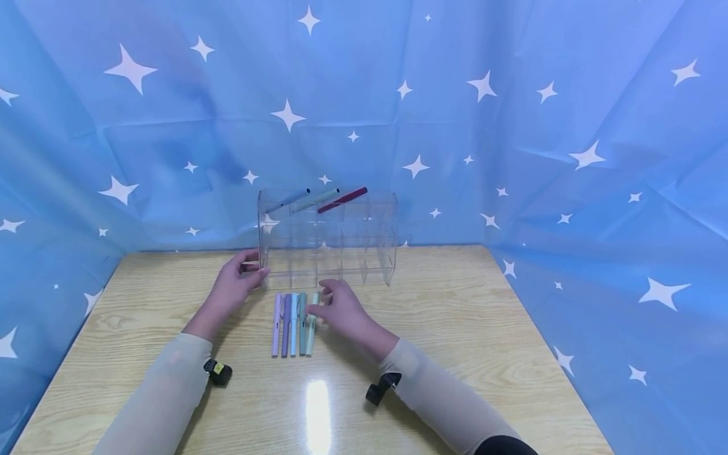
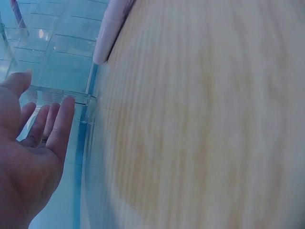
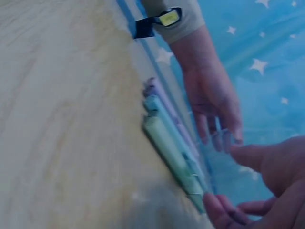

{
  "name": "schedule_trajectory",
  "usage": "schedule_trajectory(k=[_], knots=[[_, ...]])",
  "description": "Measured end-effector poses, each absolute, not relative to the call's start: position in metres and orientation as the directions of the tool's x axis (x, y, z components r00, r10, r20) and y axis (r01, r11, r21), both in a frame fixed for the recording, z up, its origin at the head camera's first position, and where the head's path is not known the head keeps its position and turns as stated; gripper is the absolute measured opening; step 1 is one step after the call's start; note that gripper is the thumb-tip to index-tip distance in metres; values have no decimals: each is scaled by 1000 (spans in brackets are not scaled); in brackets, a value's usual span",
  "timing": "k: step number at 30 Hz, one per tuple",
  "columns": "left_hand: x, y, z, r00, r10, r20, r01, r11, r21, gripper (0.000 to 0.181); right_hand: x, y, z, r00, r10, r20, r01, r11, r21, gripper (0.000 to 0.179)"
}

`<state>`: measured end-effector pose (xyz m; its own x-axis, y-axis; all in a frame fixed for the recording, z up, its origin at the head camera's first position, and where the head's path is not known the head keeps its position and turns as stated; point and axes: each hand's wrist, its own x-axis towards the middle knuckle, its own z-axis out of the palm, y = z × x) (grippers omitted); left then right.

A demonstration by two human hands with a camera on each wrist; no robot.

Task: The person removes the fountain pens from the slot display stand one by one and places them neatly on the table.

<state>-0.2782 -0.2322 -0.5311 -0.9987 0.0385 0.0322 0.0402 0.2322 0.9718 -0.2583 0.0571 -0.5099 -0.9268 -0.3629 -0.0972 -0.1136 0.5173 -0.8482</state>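
Note:
A clear compartmented pen rack (image 1: 327, 272) stands at the back of the table. My left hand (image 1: 237, 278) holds its left side panel, thumb in front and fingers along the outer face; the left wrist view shows these fingers (image 2: 61, 129) nearly straight. Several pens lie side by side before the rack: a lilac pen (image 1: 276, 325), a purple pen (image 1: 286, 328), a light blue pen (image 1: 294, 325), a teal pen (image 1: 303, 325) and a mint pen (image 1: 311, 335). Over the mint pen's upper end is my right hand (image 1: 344, 309), thumb and fingers apart, fingertips at or touching the pen.
Across the rack's top lie a blue pen (image 1: 289, 200), a pale green pen (image 1: 316, 200) and a dark red pen (image 1: 343, 200), all slanted. A blue star-patterned cloth (image 1: 364, 82) hangs behind and beside the wooden table (image 1: 455, 328).

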Motion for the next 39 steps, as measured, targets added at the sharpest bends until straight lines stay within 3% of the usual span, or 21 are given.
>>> schedule_trajectory(k=[5, 11, 17, 22, 29, 34, 39], knots=[[-280, -232, -533, -999, 35, 23, 31, 234, 972, 66, -267, 67, -491, -940, -340, 9, -158, 413, -897, 68], [-281, -234, -534, -999, 35, 17, 25, 246, 969, 66, -290, 76, -462, -968, -219, 125, -191, 314, -930, 62], [-279, -237, -533, -999, 37, 10, 19, 250, 968, 68, -318, 80, -436, -969, -85, 230, -242, 178, -954, 72], [-279, -237, -533, -999, 42, 2, 12, 248, 969, 69, -341, 80, -425, -952, -1, 305, -302, 143, -943, 72], [-279, -236, -532, -999, 45, 11, 22, 245, 969, 69, -365, 75, -417, -948, 57, 313, -306, 110, -946, 70], [-280, -235, -531, -999, 37, 15, 23, 248, 968, 66, -375, 70, -413, -954, 11, 298, -297, 60, -953, 64], [-281, -233, -531, -999, 35, 8, 17, 247, 969, 66, -382, 70, -412, -965, -41, 260, -263, 104, -959, 58]])
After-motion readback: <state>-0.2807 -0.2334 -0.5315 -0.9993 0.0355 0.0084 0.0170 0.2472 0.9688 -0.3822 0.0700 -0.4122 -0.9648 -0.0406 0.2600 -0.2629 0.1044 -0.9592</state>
